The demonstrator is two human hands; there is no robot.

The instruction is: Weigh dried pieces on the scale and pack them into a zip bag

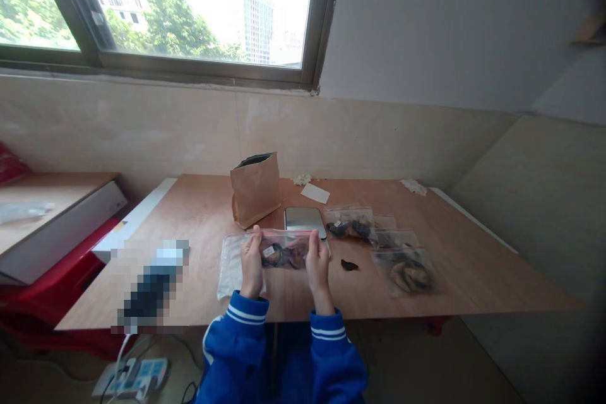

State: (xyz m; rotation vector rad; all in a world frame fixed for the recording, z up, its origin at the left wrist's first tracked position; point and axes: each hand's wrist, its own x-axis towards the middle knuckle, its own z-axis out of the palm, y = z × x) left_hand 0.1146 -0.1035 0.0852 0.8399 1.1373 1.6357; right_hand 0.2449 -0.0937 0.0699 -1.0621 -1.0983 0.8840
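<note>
A clear zip bag (288,255) with a red seal strip hangs above the table's front part, between both hands. Inside it are dark and brown dried pieces and a small white label. My left hand (252,265) pinches its left top corner, thumb up. At the opposite corner, my right hand (317,265) grips it the same way. Just behind the bag lies a flat scale (303,218) with a metal top, partly hidden. Under and beside my left hand is a whitish plastic sheet or bag stack (229,268). One loose dark dried piece (349,265) lies right of my right hand.
Filled zip bags (353,227) lie right of the scale, with another filled bag (411,273) nearer. An open brown paper pouch (257,190) stands behind left. A white card (315,193) and crumpled tissue (413,187) lie farther back. A pixelated object (151,287) is at left.
</note>
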